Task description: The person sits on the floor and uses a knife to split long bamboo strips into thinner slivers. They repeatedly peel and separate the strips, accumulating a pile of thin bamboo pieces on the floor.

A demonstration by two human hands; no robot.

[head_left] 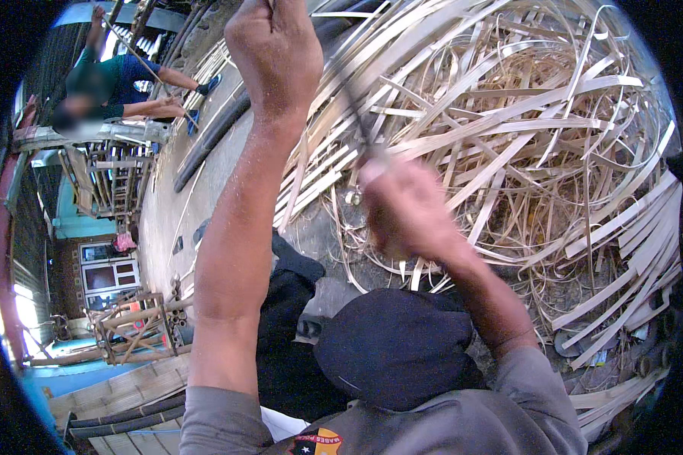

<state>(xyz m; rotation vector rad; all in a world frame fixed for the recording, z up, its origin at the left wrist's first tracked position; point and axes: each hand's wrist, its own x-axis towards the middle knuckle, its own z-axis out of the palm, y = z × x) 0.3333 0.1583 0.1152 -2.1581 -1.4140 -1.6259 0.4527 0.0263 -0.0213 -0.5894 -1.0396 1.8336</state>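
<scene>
My left hand (273, 57) is raised at the top edge of the view, closed in a fist. What it holds, if anything, is cut off by the frame. Lower and to the right, my right hand (406, 205) is smeared by motion, its fingers wrapped round the handle of a knife. The knife's long, thin, dark blade (350, 98) points up and toward the left hand; it is blurred too. Pale split bamboo strips (311, 167) lie on the ground behind and between my hands.
A big tangled heap of bamboo strips and shavings (539, 144) fills the right side. Flatter strips (649, 243) fan out at the far right. A dark pole (212, 144) lies left of my left arm. Another person (110, 83) with a stick is at the upper left, near bamboo racks (121, 178).
</scene>
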